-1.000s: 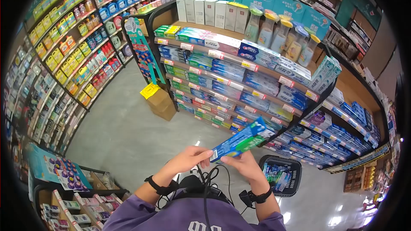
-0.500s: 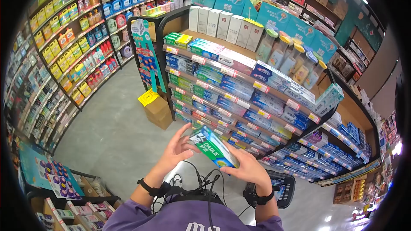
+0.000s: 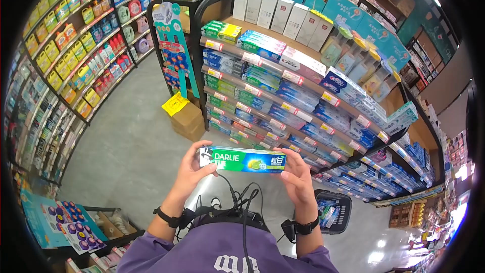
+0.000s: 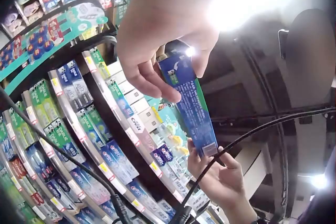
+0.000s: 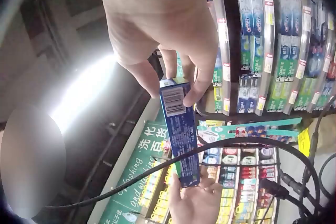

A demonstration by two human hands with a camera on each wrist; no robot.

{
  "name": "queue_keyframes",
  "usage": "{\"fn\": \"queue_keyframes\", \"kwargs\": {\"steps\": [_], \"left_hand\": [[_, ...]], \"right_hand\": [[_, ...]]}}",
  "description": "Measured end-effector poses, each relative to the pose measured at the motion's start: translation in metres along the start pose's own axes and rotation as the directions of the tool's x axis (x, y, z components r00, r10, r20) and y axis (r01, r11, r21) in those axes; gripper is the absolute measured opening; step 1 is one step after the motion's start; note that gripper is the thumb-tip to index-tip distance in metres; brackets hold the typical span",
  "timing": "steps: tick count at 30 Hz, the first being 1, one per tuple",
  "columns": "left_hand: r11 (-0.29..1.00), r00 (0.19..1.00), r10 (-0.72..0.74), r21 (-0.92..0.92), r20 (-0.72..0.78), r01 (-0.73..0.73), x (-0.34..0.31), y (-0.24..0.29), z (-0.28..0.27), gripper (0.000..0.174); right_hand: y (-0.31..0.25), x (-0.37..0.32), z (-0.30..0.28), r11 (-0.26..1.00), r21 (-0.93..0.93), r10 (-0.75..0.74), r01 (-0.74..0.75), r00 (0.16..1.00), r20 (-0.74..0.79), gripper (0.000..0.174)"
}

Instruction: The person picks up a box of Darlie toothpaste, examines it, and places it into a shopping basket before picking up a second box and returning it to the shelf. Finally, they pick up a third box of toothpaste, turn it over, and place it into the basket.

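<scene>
A green and blue Darlie toothpaste box (image 3: 242, 160) is held level in front of the body, its printed front facing up. My left hand (image 3: 190, 173) grips its left end, thumb on the near side. The right hand (image 3: 297, 176) pinches the other end between thumb and fingers. In the left wrist view, the blue side of the toothpaste box (image 4: 191, 106) shows dense small print. From the right wrist, a barcode stands at the end of the box (image 5: 180, 129) beside my right fingers.
Ahead stands a shelf unit (image 3: 283, 78) stocked with toothpaste boxes. A black basket (image 3: 336, 212) holding several packs sits on the floor at right. Brown cartons (image 3: 187, 121) with a yellow sign stand by the shelf's left end. Black cables (image 3: 246, 207) hang before the body.
The toothpaste box has turned from slanted to level, its front now showing fully. My left hand, loose-fingered beside it half a second ago, now grips its left end; the right hand holds the right end.
</scene>
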State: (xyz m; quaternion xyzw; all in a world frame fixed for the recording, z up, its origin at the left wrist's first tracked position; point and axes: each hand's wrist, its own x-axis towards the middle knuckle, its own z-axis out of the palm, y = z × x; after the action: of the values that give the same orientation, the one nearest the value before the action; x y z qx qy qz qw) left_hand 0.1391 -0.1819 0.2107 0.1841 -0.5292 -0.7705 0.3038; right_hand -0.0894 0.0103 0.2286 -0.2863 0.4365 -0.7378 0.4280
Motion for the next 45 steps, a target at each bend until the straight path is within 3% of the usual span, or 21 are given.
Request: {"fn": "queue_keyframes", "kwargs": {"steps": [7,19,45], "left_hand": [[0.999,1.000,-0.011,0.041,0.014,0.010,0.013,0.001,-0.035,0.061],[1.000,0.999,-0.005,-0.031,0.039,0.006,0.022,0.010,-0.049,0.058],[0.999,1.000,-0.002,0.047,0.023,0.001,0.022,0.019,-0.026,0.065]], "right_hand": [[0.021,0.001,0.026,0.999,-0.044,0.002,-0.005,0.997,-0.082,0.066],[0.023,0.009,0.039,0.996,-0.086,-0.012,0.004,0.995,-0.094,0.066],[0.013,0.002,0.026,0.996,-0.076,-0.047,0.040,0.995,-0.093,0.067]]}}
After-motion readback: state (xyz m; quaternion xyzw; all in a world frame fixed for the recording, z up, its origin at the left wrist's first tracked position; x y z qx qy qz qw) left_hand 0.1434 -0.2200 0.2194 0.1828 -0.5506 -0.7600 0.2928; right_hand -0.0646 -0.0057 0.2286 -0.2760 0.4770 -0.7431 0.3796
